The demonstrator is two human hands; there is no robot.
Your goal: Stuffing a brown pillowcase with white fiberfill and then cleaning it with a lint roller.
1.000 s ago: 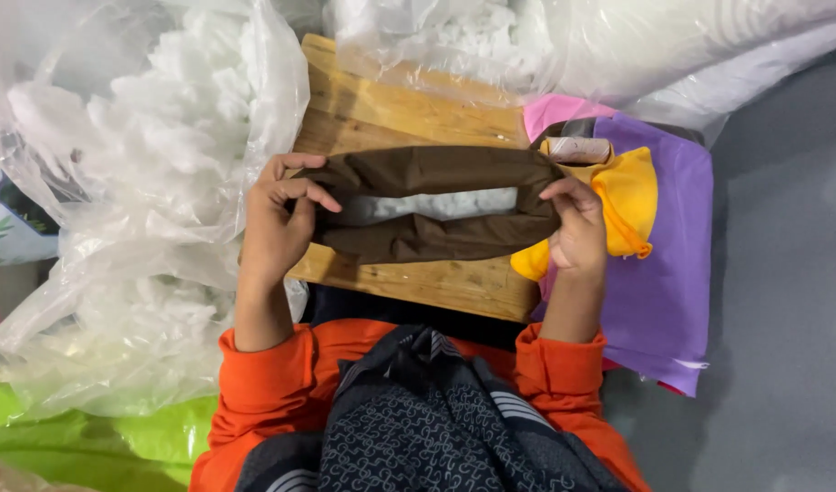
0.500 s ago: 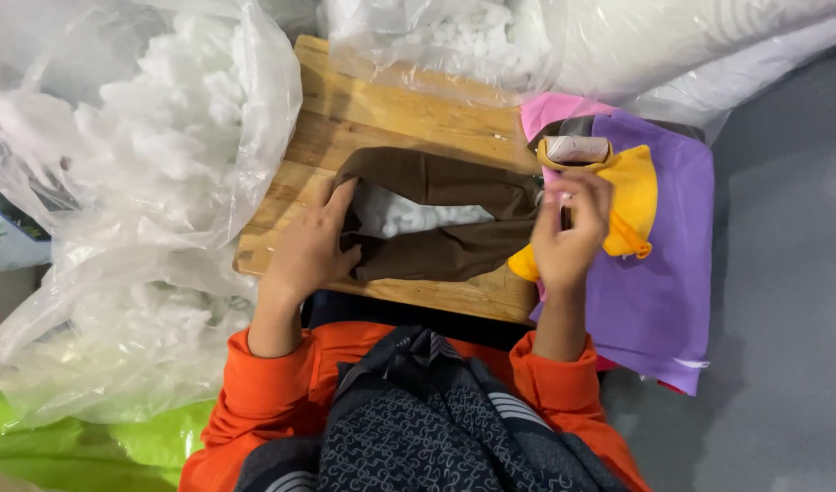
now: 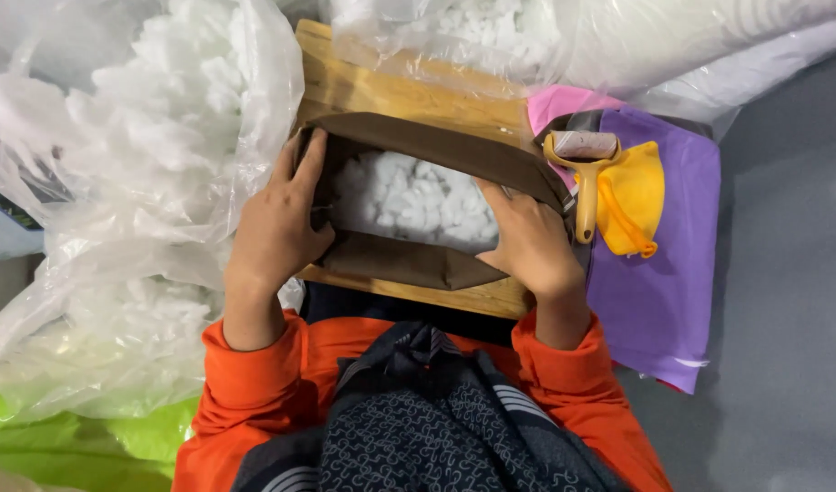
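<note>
A brown fabric cover (image 3: 436, 150) lies on a wooden board (image 3: 391, 91), its opening spread wide so white fibre stuffing (image 3: 409, 196) shows inside. My left hand (image 3: 277, 228) grips the left edge of the opening, fingers curled over the cloth. At the right edge, my right hand (image 3: 527, 241) holds the cloth with fingers tucked inside against the stuffing. Orange sleeves cover both forearms.
A large clear plastic bag of white stuffing (image 3: 117, 182) fills the left side; another bag (image 3: 491, 36) sits behind the board. A yellow lint roller (image 3: 618, 191) rests on purple cloth (image 3: 655, 292) at the right. Green plastic (image 3: 63, 446) lies lower left. Grey floor (image 3: 791, 273) is at the right.
The cover's opening has been pulled much wider, exposing more stuffing. Both hands shifted from pinching the narrow slit to holding its left and right edges apart.
</note>
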